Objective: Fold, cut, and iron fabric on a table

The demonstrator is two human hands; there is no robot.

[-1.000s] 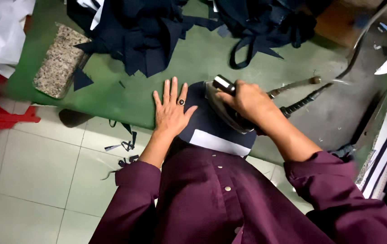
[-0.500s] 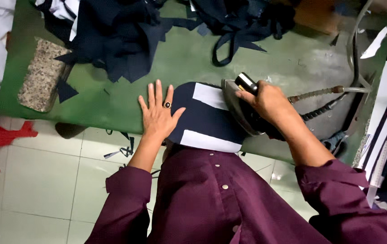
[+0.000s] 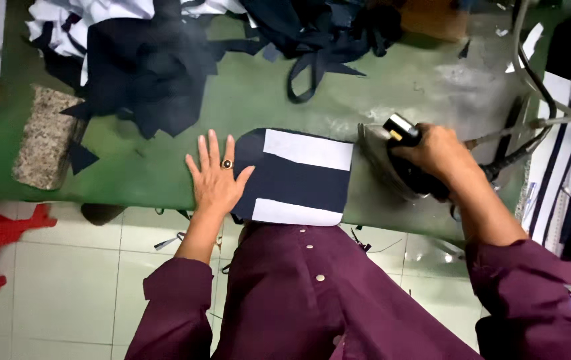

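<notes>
Left hand (image 3: 215,179) lies flat, fingers spread, pinning the navy fabric piece (image 3: 302,177), while right hand (image 3: 435,152) grips the iron (image 3: 392,160) just beside it.

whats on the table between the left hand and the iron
In the head view, a dark navy fabric piece with two white strips lies between the left hand, which rests on its edge, and the iron.

Fabric piece (image 3: 299,179) on the table (image 3: 392,87), between left hand (image 3: 217,181) and iron (image 3: 392,163), scrap heap (image 3: 145,73) behind.
</notes>
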